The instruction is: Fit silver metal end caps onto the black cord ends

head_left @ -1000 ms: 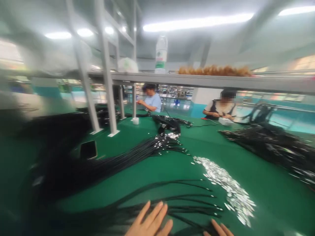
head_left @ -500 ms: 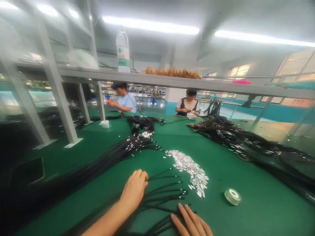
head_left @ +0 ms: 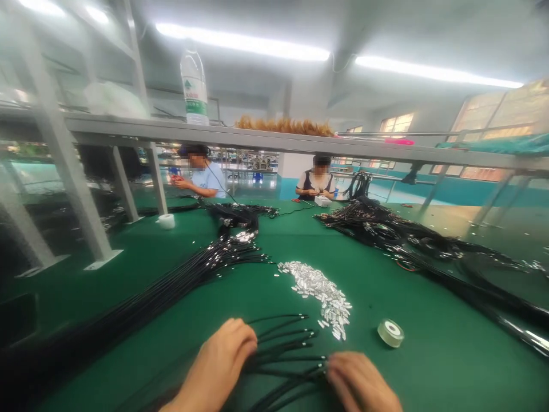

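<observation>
My left hand [head_left: 227,352] is curled over a bunch of thin black cables [head_left: 285,345], which fan out to the right from under its fingers. Small white tips show at the cable ends. My right hand [head_left: 362,379] has its fingers drawn together at one of these ends, slightly blurred. Beyond the hands lies a curved heap of small, shiny, silvery-white pieces [head_left: 319,289], too small to name exactly. A roll of clear tape [head_left: 390,333] rests on the green tabletop [head_left: 295,240], to the right of the heap.
A long bundle of black cables [head_left: 171,292] runs along the left, and a tangled pile [head_left: 377,229] covers the right. Metal posts [head_left: 75,166] carry a shelf [head_left: 266,133] with a water bottle [head_left: 194,86]. Two people [head_left: 208,174] sit across the table.
My right hand has moved right to the cable ends, its spread fingers now drawn together. My left hand has curled in more over the cables. The scene has shifted left in view.
</observation>
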The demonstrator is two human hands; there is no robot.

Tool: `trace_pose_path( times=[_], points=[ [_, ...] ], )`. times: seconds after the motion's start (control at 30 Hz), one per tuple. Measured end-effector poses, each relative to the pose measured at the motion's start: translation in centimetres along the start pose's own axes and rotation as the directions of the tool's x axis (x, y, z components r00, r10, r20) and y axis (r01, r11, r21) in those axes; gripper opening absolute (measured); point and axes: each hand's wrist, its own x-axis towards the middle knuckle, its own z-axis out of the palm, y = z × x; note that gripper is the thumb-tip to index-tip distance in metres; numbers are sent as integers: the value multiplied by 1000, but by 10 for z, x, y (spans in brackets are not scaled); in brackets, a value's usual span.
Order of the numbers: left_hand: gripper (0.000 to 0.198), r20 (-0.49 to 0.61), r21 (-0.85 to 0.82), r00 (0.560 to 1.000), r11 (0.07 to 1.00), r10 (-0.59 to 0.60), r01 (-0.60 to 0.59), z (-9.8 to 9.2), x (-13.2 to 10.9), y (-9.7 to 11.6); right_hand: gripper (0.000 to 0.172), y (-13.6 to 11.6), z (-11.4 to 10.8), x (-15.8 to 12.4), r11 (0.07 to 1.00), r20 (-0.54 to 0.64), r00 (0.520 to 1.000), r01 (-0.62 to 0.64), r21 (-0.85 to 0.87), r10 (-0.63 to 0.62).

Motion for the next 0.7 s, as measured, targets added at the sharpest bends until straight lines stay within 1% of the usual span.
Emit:
trace_pose_path(
  times=[0.03, 0.07, 0.1, 0.13, 0.17, 0.2, 0.27, 0.33, 0.37, 0.43, 0.5, 0.57, 0.63, 0.7],
  points=[
    [23, -31, -8, 999, 1000, -12, 12, 0, 11, 0, 21, 7, -6, 8, 989, 2, 989, -146, 36, 146],
    [23, -54, -4, 998, 1000, -16, 16, 1, 24, 1, 21, 14, -10, 17, 957, 17, 959, -284, 51, 284],
    [21, -65, 7, 998, 1000, -18, 18, 5, 37, 2, 19, 19, -12, 26, 919, 59, 920, -390, 52, 387],
    [16, -66, 18, 998, 1000, -23, 24, 11, 50, 3, 16, 22, -12, 36, 891, 99, 890, -451, 43, 445],
    [10, -63, 23, 998, 999, -30, 32, 19, 61, 4, 13, 24, -9, 44, 879, 144, 872, -476, 31, 468],
    [6, -54, 26, 998, 999, -37, 39, 28, 70, 6, 13, 25, -5, 52, 877, 181, 864, -481, 19, 470],
    [6, -42, 27, 998, 998, -47, 48, 44, 79, 8, 16, 26, 6, 62, 883, 196, 867, -469, 10, 458],
    [10, -38, 19, 998, 998, -54, 55, 54, 77, 10, 16, 27, 16, 67, 883, 187, 869, -468, 13, 458],
    [13, -40, 9, 997, 998, -59, 59, 55, 73, 11, 16, 28, 20, 67, 883, 175, 872, -468, 22, 458],
    [17, -48, -28, 996, 997, -71, 70, 50, 64, 14, 19, 30, 23, 66, 882, 138, 879, -467, 62, 456],
    [22, -56, -79, 996, 995, -70, 65, 39, 56, 19, 22, 32, 23, 65, 873, 89, 883, -469, 132, 461],
    [26, -80, -150, 996, 989, -32, 19, 27, 51, 27, 21, 33, 23, 64, 846, 49, 874, -480, 234, 483],
    [27, -111, -235, 994, 972, 1, -27, 19, 47, 37, 21, 30, 25, 65, 789, 51, 859, -490, 371, 510],
    [28, -129, -310, 991, 951, -29, -12, 16, 45, 46, 26, 26, 27, 67, 696, 101, 849, -488, 527, 519]
  ],
)
